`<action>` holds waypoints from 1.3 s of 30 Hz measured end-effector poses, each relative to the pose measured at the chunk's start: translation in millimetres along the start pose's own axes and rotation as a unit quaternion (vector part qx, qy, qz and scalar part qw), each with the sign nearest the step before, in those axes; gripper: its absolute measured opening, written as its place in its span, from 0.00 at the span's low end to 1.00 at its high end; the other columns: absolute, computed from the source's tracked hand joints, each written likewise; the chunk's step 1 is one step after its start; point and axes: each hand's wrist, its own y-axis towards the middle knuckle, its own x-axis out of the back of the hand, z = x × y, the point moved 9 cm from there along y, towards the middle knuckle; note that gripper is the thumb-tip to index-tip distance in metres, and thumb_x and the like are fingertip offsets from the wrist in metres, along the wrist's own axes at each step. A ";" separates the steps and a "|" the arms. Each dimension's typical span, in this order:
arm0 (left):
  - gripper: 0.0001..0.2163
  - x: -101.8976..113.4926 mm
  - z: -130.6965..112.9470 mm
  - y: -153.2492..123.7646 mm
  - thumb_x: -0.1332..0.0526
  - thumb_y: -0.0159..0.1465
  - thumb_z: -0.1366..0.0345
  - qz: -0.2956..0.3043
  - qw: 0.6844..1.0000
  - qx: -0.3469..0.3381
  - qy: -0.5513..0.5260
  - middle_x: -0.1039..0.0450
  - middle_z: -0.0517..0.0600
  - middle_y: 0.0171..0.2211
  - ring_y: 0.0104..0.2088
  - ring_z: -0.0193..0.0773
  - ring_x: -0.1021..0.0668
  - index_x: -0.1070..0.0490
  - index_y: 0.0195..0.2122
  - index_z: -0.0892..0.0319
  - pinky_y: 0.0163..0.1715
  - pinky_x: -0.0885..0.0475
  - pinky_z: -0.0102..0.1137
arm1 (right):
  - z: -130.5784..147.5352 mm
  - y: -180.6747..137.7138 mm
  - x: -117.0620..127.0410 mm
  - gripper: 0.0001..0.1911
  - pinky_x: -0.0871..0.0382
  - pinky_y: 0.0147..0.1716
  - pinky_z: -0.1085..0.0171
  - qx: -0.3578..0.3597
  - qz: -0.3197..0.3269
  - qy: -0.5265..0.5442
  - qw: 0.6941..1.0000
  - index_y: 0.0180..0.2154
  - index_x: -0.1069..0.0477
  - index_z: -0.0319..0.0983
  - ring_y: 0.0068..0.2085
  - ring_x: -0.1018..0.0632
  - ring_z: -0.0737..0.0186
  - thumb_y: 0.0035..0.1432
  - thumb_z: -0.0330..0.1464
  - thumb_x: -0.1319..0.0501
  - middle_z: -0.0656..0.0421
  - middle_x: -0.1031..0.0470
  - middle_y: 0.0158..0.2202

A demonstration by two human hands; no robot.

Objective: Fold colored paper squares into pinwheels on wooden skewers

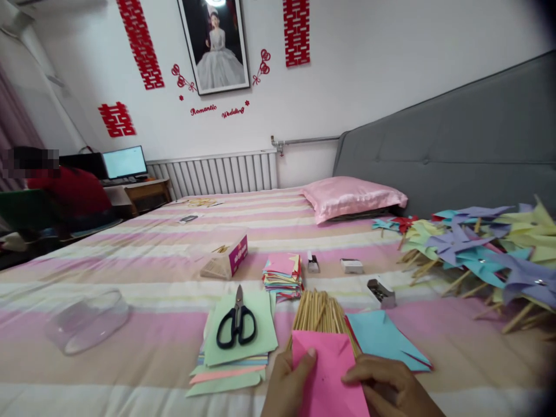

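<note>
A bright pink sheet of paper is held up at the bottom of the view. My left hand grips its left edge, thumb pressed on the front. On the right edge, the fingers of my right hand are closed on the paper. Behind it lies a bundle of thin wooden sticks, partly covered by the sheet. Blue paper squares with a red edge beneath lie just right of the sticks. Left of my hands, black-handled scissors rest on a stack of light green paper.
Beyond the sticks sit a pile of coloured paper, an open box, small boxes and a stapler-like metal item. Paper pinwheels fill the right side. A clear plastic container lies left. A person sits far left.
</note>
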 end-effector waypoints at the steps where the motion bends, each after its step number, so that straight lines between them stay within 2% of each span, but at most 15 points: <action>1: 0.21 -2.2 -0.5 -0.8 0.34 0.45 0.51 0.008 1.000 0.003 -0.006 0.27 0.52 0.17 0.19 0.38 0.27 0.26 0.31 0.67 0.24 0.33 0.31 | -2.6 -0.3 -2.9 0.09 0.29 0.32 0.65 -0.009 0.023 -0.004 1.000 0.27 0.23 0.42 0.31 0.23 0.59 0.49 0.31 0.43 0.56 0.22 0.27; 6: 0.19 -1.4 1.1 -2.8 0.36 0.47 0.52 0.004 1.000 0.006 0.006 0.29 0.50 0.16 0.18 0.36 0.28 0.26 0.27 0.67 0.23 0.35 0.29 | -8.3 -4.8 -17.8 0.08 0.31 0.30 0.64 -0.035 0.086 0.059 0.994 0.26 0.23 0.40 0.30 0.24 0.59 0.49 0.33 0.41 0.56 0.23 0.27; 9: 0.15 -2.6 2.8 -4.6 0.37 0.50 0.55 0.016 1.000 0.007 0.022 0.29 0.50 0.17 0.18 0.34 0.29 0.27 0.25 0.67 0.24 0.35 0.28 | -11.5 -7.4 -21.4 0.07 0.31 0.33 0.63 -0.065 0.085 0.103 0.989 0.25 0.23 0.40 0.33 0.23 0.58 0.47 0.35 0.38 0.55 0.22 0.29; 13: 0.12 -4.7 5.8 -6.3 0.37 0.52 0.59 0.034 0.999 0.015 0.029 0.30 0.49 0.19 0.20 0.33 0.30 0.28 0.25 0.66 0.25 0.35 0.29 | -13.3 -7.8 -18.0 0.05 0.31 0.31 0.64 -0.091 0.075 0.152 0.981 0.24 0.24 0.39 0.30 0.23 0.59 0.42 0.34 0.35 0.57 0.22 0.27; 16: 0.13 -1.0 9.1 -4.9 0.36 0.50 0.58 0.023 0.999 0.025 0.034 0.31 0.49 0.19 0.19 0.32 0.31 0.28 0.25 0.66 0.24 0.36 0.28 | -14.6 -7.8 -14.8 0.02 0.32 0.33 0.65 -0.100 0.082 0.137 0.982 0.23 0.24 0.39 0.31 0.24 0.61 0.41 0.31 0.34 0.58 0.23 0.26; 19: 0.16 2.0 12.4 -2.8 0.35 0.48 0.55 0.012 0.998 0.036 0.047 0.34 0.47 0.16 0.17 0.30 0.34 0.30 0.19 0.65 0.21 0.38 0.27 | -21.9 -8.2 -17.2 0.01 0.33 0.28 0.68 -0.117 0.083 0.133 0.981 0.21 0.25 0.38 0.27 0.26 0.63 0.41 0.30 0.35 0.60 0.26 0.22; 22: 0.17 1.4 7.8 -2.4 0.35 0.47 0.53 0.001 0.999 0.018 0.045 0.34 0.46 0.16 0.17 0.29 0.35 0.31 0.20 0.64 0.21 0.39 0.26 | -28.8 -5.4 -19.8 0.05 0.38 0.21 0.70 -0.113 0.055 0.144 0.981 0.18 0.27 0.36 0.22 0.31 0.67 0.40 0.31 0.35 0.62 0.31 0.17; 27: 0.19 -3.4 0.8 -6.0 0.36 0.46 0.51 -0.014 0.998 0.003 0.058 0.37 0.45 0.14 0.16 0.28 0.37 0.33 0.17 0.64 0.20 0.41 0.26 | -26.7 1.1 -19.3 0.09 0.43 0.20 0.71 -0.081 0.028 0.098 0.992 0.16 0.32 0.35 0.21 0.35 0.69 0.42 0.31 0.37 0.64 0.36 0.16; 33: 0.18 4.5 17.1 1.1 0.36 0.46 0.52 -0.018 0.996 0.015 0.091 0.38 0.45 0.14 0.17 0.30 0.36 0.33 0.18 0.64 0.19 0.43 0.26 | -30.5 0.7 -15.2 0.05 0.43 0.21 0.70 -0.094 0.022 -0.009 0.995 0.17 0.32 0.35 0.22 0.34 0.68 0.40 0.28 0.38 0.64 0.36 0.16; 36: 0.19 6.7 24.6 5.6 0.35 0.45 0.51 -0.010 0.996 0.018 0.083 0.38 0.46 0.14 0.17 0.30 0.37 0.34 0.17 0.64 0.19 0.44 0.26 | -31.3 1.8 -14.9 0.05 0.43 0.21 0.70 -0.105 0.027 -0.019 0.994 0.17 0.31 0.36 0.21 0.34 0.68 0.40 0.30 0.38 0.64 0.35 0.16; 39: 0.17 -0.8 25.8 4.6 0.36 0.48 0.53 0.026 0.997 0.024 0.063 0.37 0.47 0.16 0.18 0.30 0.36 0.33 0.19 0.65 0.19 0.44 0.25 | -31.1 3.5 -18.0 0.06 0.42 0.20 0.71 -0.129 0.054 -0.008 0.990 0.18 0.31 0.35 0.21 0.33 0.68 0.41 0.31 0.38 0.62 0.34 0.17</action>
